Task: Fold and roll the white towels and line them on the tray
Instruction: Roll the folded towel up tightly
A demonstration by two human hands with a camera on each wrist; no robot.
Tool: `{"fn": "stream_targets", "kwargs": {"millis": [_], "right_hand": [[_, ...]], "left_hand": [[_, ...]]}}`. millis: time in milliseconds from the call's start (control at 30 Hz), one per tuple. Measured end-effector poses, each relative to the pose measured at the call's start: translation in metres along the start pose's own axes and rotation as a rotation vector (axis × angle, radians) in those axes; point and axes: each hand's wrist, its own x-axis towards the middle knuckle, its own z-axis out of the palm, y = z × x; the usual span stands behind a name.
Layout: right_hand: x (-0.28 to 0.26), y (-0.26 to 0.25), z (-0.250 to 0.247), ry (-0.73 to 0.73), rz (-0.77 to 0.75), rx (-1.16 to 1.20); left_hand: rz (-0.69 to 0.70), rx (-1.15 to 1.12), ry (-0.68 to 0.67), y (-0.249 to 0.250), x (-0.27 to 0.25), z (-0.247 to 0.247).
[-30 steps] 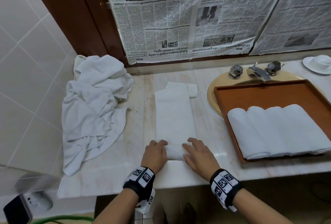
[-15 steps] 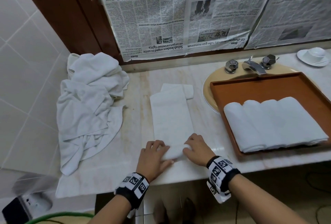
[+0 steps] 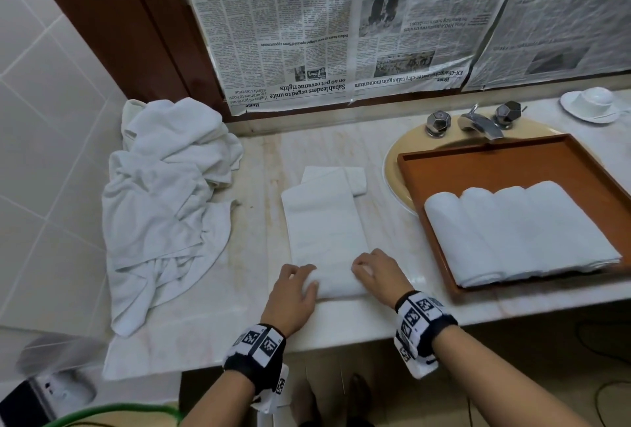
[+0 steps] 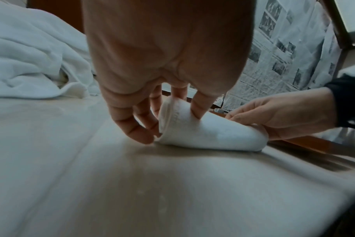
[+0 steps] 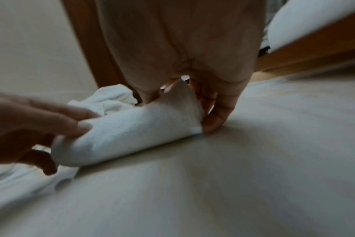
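Setting: marble vanity counter [image 3: 263, 160] under a window papered with newspaper [image 3: 307, 27]; white tiled wall at far left.
Loose pile: unfolded white towels [image 3: 160, 208] heaped at the counter's left end, soft and crumpled.
Left hand [image 3: 293, 293]: fingers curled over the left end of the roll, thumb tucked at its near side.
Folded towel [image 3: 324, 221]: long narrow strip lying flat mid-counter, its near end wound into a small roll between both hands.
Handling: light, limp terry that likely springs loose; best held at both roll ends with even pressure so it winds straight.
Right hand [image 3: 379, 273]: fingers hooked over the right end of the roll, thumb on the counter beside it.
Tray [image 3: 491, 167]: brown, set over the basin, four rolled towels [image 3: 519, 232] side by side along its near edge.
Far right: tap [image 3: 478, 121]; white saucer [image 3: 587, 107].
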Motion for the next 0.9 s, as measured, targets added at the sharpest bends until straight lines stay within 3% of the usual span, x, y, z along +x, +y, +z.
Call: {"fn": "stream_targets", "kwargs": {"millis": [100,200,267,367,533,667,800,900], "right_hand": [[0.004,-0.003,0.006,0.107,0.002,-0.105],[-0.005,-0.006,0.013,0.251,-0.184,-0.322],[-0.015,-0.006,0.014,0.286,-0.257,-0.338],[-0.021,-0.005,0.015,0.167,-0.353,-0.389],[-0.01,-0.013,0.009,0.001,-0.267,-0.405],[0.001,-0.018,-0.007,-0.145,-0.157,-0.379],[-0.003,-0.023,0.001,-0.061,-0.235,-0.499],[-0.007,-0.019,0.005,-0.066,-0.234,-0.397]], "left_hand": [[-0.046,0.127,0.013,0.002,0.006,0.001],[-0.091,0.124,0.018,0.005,0.013,0.0],[-0.127,0.062,0.008,0.006,0.017,-0.003],[-0.113,0.054,0.04,0.009,0.018,-0.002],[0.082,0.169,0.098,0.011,0.006,0.003],[0.137,0.177,-0.039,0.0,0.006,0.001],[0.099,0.106,-0.192,-0.001,0.022,-0.012],[0.048,-0.064,-0.105,0.0,0.053,-0.029]]}}
